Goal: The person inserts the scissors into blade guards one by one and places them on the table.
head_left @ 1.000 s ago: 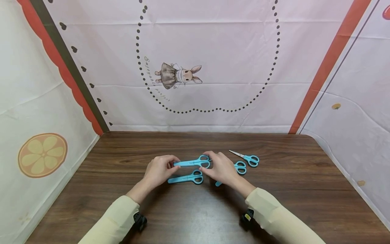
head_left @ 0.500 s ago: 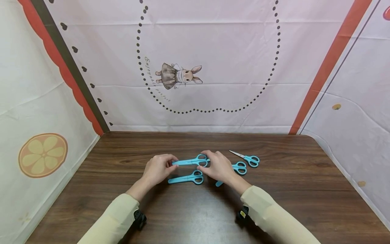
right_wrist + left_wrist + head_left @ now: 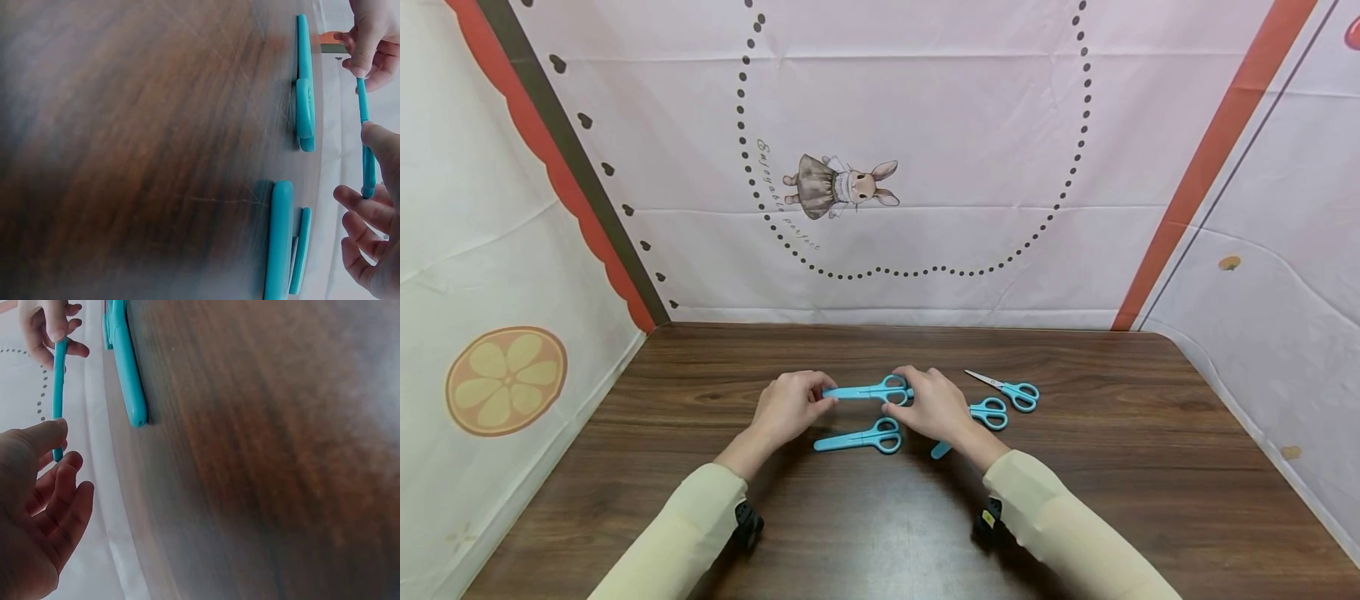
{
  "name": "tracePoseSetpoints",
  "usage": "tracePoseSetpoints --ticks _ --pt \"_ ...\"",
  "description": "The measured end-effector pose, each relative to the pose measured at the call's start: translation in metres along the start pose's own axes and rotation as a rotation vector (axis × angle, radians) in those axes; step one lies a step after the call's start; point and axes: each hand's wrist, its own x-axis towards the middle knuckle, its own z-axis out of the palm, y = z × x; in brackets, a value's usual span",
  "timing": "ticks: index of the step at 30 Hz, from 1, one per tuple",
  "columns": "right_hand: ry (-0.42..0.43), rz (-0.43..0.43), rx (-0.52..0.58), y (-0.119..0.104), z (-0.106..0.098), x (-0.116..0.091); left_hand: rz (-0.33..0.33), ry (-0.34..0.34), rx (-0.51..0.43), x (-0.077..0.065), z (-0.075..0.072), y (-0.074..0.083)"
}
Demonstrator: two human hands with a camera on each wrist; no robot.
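While left hand (image 3: 788, 407) pinches the tip (image 3: 57, 454) and right hand (image 3: 936, 407) grips the handles (image 3: 369, 165), blue scissors (image 3: 856, 392) span crosswise between, long axis left-right.

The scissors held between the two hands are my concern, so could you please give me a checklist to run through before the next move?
1. Left hand pinching the tip end of the held scissors: ok.
2. Right hand gripping their handles: ok.
3. Held scissors raised clear of the table: ok, both wrist views show them apart.
4. Cover over their blades: ok.
5. Rightmost scissors covered: not ok, steel blades are bare.
6. Partly hidden scissors covered: cannot tell, the right hand blocks the blades.
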Motion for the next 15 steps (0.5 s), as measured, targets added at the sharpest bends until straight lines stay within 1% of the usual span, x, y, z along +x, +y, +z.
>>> tracePoseSetpoints --ticks 8,15 --pt "-0.009 0.012 -0.001 -0.0009 0.0024 0.003 -0.014 -0.021 0.018 0.0061 -0.0001 -0.0028" --pt "-0.032 0.02 -0.008 -0.0026 0.0043 0.0075 -0.035 -0.039 0.015 0.0102 -0.0001 -0.0062"
